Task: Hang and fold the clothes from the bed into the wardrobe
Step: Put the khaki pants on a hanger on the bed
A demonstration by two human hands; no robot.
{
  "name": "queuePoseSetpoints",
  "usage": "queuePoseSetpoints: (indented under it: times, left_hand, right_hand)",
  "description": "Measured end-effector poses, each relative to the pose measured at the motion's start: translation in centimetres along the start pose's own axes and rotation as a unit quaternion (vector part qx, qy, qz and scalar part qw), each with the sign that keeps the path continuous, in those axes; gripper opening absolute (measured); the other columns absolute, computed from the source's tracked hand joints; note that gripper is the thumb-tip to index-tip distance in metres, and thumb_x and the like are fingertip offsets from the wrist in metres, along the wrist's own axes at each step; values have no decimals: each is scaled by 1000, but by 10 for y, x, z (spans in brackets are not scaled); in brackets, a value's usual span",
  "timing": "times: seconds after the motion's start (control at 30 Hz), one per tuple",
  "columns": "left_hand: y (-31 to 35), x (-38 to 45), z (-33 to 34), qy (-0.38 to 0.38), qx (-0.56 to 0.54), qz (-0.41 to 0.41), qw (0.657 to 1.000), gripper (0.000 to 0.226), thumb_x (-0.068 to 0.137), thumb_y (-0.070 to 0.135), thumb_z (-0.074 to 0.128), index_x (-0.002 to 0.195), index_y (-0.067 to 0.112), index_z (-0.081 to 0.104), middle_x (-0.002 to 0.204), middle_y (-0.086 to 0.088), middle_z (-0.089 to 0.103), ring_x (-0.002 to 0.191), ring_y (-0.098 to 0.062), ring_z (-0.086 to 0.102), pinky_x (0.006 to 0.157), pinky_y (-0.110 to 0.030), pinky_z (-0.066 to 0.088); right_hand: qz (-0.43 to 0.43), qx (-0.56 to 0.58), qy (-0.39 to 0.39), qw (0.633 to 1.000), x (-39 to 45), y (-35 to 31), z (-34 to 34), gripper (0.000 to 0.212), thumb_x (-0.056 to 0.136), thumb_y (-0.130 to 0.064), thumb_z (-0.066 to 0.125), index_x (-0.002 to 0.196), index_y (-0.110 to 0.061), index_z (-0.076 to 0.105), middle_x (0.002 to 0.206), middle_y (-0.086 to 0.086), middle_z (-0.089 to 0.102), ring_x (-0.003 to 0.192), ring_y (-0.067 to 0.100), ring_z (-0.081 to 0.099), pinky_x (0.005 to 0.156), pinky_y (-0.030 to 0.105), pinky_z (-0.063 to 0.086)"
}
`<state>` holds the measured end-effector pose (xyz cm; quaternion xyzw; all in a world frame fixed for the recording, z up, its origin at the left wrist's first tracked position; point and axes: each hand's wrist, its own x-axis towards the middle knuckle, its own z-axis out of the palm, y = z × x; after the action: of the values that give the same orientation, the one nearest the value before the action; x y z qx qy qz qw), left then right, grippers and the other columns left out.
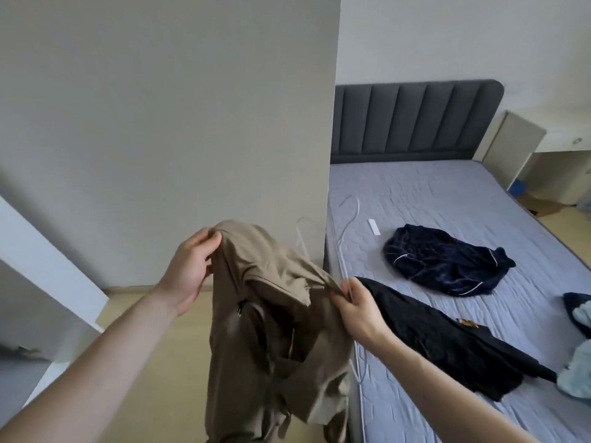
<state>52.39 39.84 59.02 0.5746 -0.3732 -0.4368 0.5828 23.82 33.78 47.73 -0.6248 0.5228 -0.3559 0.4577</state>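
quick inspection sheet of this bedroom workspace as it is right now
surface: lilac quilted mattress, bare in the middle.
job's things: beige zip-pocket garment held up beside the bed; dark navy velvet garment, black garment, pale blue clothes and white wire hanger lie on the mattress.
clutter: small white strip.
grippers: left hand and right hand each pinch the beige garment.
cables: nothing seen.
surroundings: grey padded headboard, pale panel.

A tall panel (192, 123) blocks the left; bare mattress (447, 187) lies open beyond the navy garment (444, 260).

Five garments (275, 314), two hangers (350, 212)
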Motion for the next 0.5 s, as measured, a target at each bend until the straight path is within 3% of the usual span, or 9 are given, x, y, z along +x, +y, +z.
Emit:
queuePoseSetpoints:
  times: [0.1,0.2,0.27,0.33,0.43,0.5]
  left_hand:
    - [-26,3,-17,58,188,27,980,31,104,23,54,84,-1,54,86,-7,55,84,-20,52,78,-35,35]
    - [-48,4,-22,87,370,84,921,24,102,22,59,85,5,65,95,-2,58,88,-19,56,78,-30,38]
    - [-61,6,-20,82,405,102,905,17,100,21,62,87,12,68,97,-2,56,85,-15,57,81,-29,39]
    - [-73,8,-15,63,443,99,889,26,100,24,61,74,21,61,87,-1,53,79,-9,53,74,-32,37]
    - [-86,13,0,36,480,52,875,32,100,26,57,70,13,54,71,-5,57,72,-25,57,62,-36,39]
    - [-89,11,15,2,446,15,895,16,97,23,59,84,14,56,78,-2,66,78,-27,65,69,-37,50]
  right_hand:
    - [-19,-23,16,999,13,-20,-31,34,95,-11,62,75,-20,36,67,-7,39,64,9,35,62,31,34]
    - [-5,28,-40,999,19,-45,-58,32,96,-7,62,79,-18,37,65,-8,37,66,11,35,60,28,33]
    - [26,78,-86,993,20,-62,-70,35,95,-7,63,76,-20,38,62,-10,36,61,8,35,56,22,31]
    - [41,104,-127,986,20,-78,-78,39,95,-8,64,73,-22,35,63,-10,36,58,5,36,55,18,32]
    - [38,112,-178,977,21,-100,-80,40,97,-8,62,74,-22,32,63,-11,37,54,2,38,52,10,36]
    - [36,116,-198,973,23,-112,-77,38,98,-6,59,75,-22,33,63,-11,39,55,2,40,52,11,37]
